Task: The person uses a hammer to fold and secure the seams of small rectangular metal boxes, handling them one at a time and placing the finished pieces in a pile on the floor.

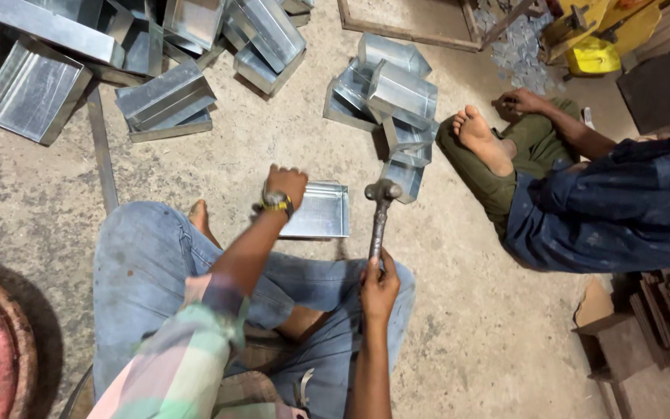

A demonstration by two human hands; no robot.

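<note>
I sit on a concrete floor in blue jeans. My left hand (285, 182), with a watch on the wrist, presses down on the left end of a shallow sheet-metal tray (319, 211) lying on the floor in front of my knees. My right hand (379, 285) grips the handle of a hammer (381, 209). Its metal head hangs just right of the tray's far corner, slightly above the floor.
Several finished metal trays (397, 93) are stacked beyond the tray, and more (160, 97) lie at the upper left. A second person (583, 194) sits cross-legged at the right, bare foot towards me. A flat metal strip (103, 155) lies left. Yellow objects (595, 54) stand at the top right.
</note>
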